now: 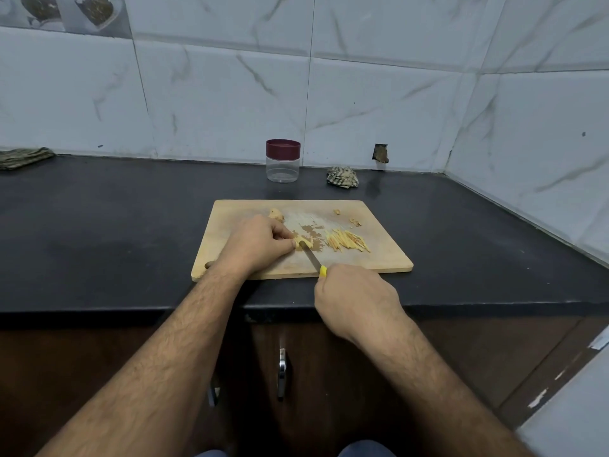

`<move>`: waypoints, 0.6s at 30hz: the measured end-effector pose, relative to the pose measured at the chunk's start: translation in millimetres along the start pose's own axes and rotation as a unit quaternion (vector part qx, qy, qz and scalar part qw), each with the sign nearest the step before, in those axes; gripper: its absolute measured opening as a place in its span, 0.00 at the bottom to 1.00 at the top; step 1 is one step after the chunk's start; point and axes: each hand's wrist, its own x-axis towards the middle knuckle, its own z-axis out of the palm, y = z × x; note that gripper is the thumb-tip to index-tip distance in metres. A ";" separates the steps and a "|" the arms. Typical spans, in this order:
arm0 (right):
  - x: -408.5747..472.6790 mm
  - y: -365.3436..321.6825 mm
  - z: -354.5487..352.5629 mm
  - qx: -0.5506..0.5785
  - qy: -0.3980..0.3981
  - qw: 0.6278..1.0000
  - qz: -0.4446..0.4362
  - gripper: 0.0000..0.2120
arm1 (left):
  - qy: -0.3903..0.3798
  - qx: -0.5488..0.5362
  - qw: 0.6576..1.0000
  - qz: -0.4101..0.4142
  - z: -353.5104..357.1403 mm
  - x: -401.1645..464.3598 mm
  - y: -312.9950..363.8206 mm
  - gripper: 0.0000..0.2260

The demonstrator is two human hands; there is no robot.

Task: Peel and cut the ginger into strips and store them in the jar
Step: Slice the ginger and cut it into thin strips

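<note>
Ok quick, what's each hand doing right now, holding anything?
Left hand: fingers curled, pinning the ginger piece to the cutting board.
Right hand: gripping the yellow-handled knife, blade at the ginger.

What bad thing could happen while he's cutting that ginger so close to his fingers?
The knife blade meets the ginger slice right beside the left hand fingertips that pinch it, so a slip might nick them. The cut strips lie loose on the cutting board and could scatter. The jar has its lid on, so the strips cannot go in yet.
</note>
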 end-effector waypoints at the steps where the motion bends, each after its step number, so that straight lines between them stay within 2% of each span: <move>1: 0.7 0.3 -0.5 -0.003 -0.001 1.000 -0.001 0.12 | 0.001 0.000 1.000 0.001 0.3 0.3 -0.3 0.07; 5: 6.1 -0.3 -3.5 -0.035 -0.006 0.999 -0.027 0.13 | 0.002 -0.002 1.000 0.000 0.2 -0.2 0.7 0.07; 9: 4.6 -7.5 -11.7 -0.014 0.011 1.000 -0.020 0.12 | 0.002 -0.013 1.000 -0.002 0.4 -0.2 -0.3 0.06; 18: 17.1 -19.0 -11.1 -0.022 -0.008 1.000 -0.013 0.14 | 0.001 -0.007 1.000 -0.008 2.1 2.5 -2.9 0.06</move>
